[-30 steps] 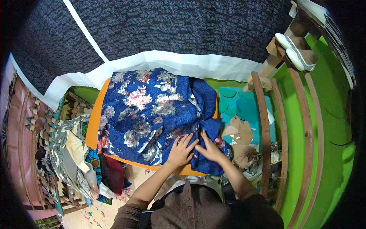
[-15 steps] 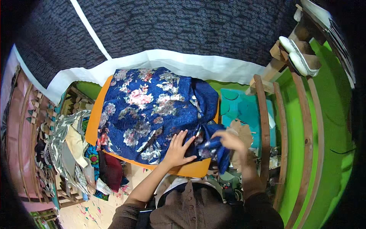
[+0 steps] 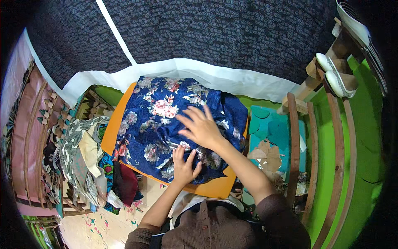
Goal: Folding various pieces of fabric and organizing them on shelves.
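Fabrics [image 3: 89,155] in camouflage, cream and dark red hang loosely at the left. Next comes an orange tabletop [image 3: 112,135], showing along its left side and at its near right corner. On it lies a blue cloth [image 3: 166,128] with pink and white flowers, fairly smooth at the left and rumpled toward the right. It looks soft, limp and light for its size; its sheen suggests it slides easily and creases rather than breaks. An edge or corner pinched between thumb and fingers seems the best hold, with a flat palm steadying the middle.

The left hand [image 3: 185,169] rests near the cloth's front edge, fingers spread. To its right and farther away, the right hand [image 3: 204,129] is splayed wide over the middle; whether it touches is hard to tell. Neither appears to grip anything.

Beyond the tabletop's right side is a teal sheet [image 3: 275,118] with brown scraps [image 3: 267,153], then wooden rails [image 3: 338,145].

Compared with half a second ago, the left hand sits slightly farther left on the cloth. The right hand has left the bunched right end for the middle, and the part that hung past the near right corner now lies on the tabletop.
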A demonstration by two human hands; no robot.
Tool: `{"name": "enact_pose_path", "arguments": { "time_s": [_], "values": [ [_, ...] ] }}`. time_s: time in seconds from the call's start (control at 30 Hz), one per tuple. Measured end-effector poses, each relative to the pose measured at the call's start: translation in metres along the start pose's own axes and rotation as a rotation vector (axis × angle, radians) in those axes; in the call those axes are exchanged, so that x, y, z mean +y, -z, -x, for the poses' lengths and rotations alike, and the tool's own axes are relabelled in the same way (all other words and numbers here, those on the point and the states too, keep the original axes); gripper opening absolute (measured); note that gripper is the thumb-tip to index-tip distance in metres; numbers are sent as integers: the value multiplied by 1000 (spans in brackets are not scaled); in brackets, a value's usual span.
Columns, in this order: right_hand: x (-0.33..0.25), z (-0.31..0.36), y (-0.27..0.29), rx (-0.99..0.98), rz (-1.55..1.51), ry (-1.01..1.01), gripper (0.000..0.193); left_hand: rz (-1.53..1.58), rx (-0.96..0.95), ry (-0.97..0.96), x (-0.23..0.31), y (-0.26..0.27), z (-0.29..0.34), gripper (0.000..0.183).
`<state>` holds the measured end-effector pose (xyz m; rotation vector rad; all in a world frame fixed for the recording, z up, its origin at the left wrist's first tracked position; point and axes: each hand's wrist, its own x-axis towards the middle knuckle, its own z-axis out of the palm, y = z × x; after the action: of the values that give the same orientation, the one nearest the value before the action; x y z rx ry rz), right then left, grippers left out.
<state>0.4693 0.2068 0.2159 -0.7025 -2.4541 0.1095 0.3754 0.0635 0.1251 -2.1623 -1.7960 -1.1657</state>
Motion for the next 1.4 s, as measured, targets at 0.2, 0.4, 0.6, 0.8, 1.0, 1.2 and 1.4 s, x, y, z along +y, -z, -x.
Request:
{"name": "enact_pose_path", "arguments": {
  "time_s": [0.2,0.4,0.6,0.8,1.0,1.2,1.4],
  "values": [
    [32,99,-28,-27,19,-591,61,-174,17,190,-21,1,-42,57],
    [50,122,-57,111,256,-816,57,-362,-185,219,-59,-18,-82,47],
    [30,96,-33,226,40,-622,20,-87,-42,439,-40,37,-92,17],
    [-39,43,-72,31,-43,-372,41,-427,24,499,-92,96,-90,28],
    [-22,66,-124,-288,47,-341,43,-260,-281,186,-70,65,-99,62],
    [14,67,-69,467,3,-777,31,-91,-434,19,-57,17,-89,56],
    [94,130,-64,594,-263,-1756,58,148,-480,-179,-9,-21,-116,53]
  ]
}}
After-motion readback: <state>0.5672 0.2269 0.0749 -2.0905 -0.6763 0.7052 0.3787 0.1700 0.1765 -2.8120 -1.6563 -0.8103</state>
